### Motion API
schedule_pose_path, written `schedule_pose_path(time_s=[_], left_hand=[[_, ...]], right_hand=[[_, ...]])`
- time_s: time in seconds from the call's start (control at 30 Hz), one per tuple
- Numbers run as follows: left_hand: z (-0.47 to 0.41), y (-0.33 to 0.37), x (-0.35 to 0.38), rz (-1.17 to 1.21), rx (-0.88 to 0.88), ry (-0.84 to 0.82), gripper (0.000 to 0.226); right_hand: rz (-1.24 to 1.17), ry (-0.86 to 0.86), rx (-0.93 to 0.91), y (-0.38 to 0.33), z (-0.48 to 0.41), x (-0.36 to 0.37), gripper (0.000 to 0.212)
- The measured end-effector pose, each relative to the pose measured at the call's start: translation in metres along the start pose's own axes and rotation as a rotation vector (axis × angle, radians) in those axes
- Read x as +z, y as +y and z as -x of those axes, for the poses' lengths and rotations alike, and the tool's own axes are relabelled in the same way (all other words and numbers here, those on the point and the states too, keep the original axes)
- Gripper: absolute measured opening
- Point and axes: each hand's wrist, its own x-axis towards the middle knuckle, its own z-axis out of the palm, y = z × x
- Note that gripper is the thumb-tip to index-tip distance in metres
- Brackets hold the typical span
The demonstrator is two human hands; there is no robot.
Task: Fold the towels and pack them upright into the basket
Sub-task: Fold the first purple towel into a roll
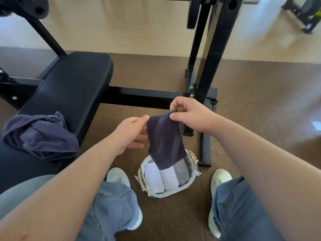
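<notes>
While we sit with our knees apart, the dark towel (165, 140) hangs folded in the air between our hands, its lower end dipping just over the far rim of the basket (192, 180). Our right hand (189, 113) has the firm grip: thumb and forefinger pinch the towel's top edge at its right corner, with the other fingers curled in behind. Our left hand (130, 131) keeps a released grip, its thumb tip touching the top left corner while the remaining fingers stay straight and spread beside the cloth, holding nothing that we can see. The basket stands on the brown floor (251, 105) between our two white shoes (219, 178), lined with pale fabric and wrapped in woven rope. Inside it, two white towels (161, 178) stand upright side by side, and a grey towel (182, 171) stands just beside them on the right, partly covered by the hanging dark one. To our left, a crumpled towel (41, 136) of a bluish-purple colour lies in a loose heap on the near end of the black padded bench (69, 87), well apart from the basket. Beyond our hands a black metal frame (208, 58) rises from the floor, its crossbar running back to the bench.
</notes>
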Motion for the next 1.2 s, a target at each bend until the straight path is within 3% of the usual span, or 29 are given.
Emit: schedule_pose_path(time_s=[0.23, 0.47, 0.67, 0.77, 0.87, 0.97, 1.2], left_hand=[[-0.006, 0.0, -0.006, -0.012, 0.015, 0.072, 0.033], [-0.007, -0.011, -0.005, -0.264, -0.012, 0.056, 0.024], [-0.002, -0.005, -0.016, -0.51, 0.191, 0.272, 0.014], [0.002, -0.001, -0.012, -0.524, 0.197, 0.19, 0.015], [0.003, 0.003, -0.013, -0.403, 0.168, 0.151, 0.014], [0.001, 0.008, -0.015, -0.391, 0.142, 0.131, 0.016], [0.005, 0.018, -0.019, -0.426, 0.115, -0.065, 0.01]], right_hand=[[0.031, -0.164, -0.056, -0.005, 0.004, 0.008, 0.006], [0.11, -0.197, -0.044, -0.002, 0.003, 0.014, 0.004], [0.524, -0.187, 0.004, 0.018, -0.002, 0.017, 0.002], [0.573, -0.149, 0.056, 0.028, -0.005, 0.022, 0.003], [0.533, -0.004, 0.067, 0.026, -0.008, 0.02, 0.006], [0.523, -0.013, 0.1, 0.024, -0.009, 0.016, 0.007], [0.311, 0.142, 0.135, 0.019, -0.009, 0.014, 0.008]])
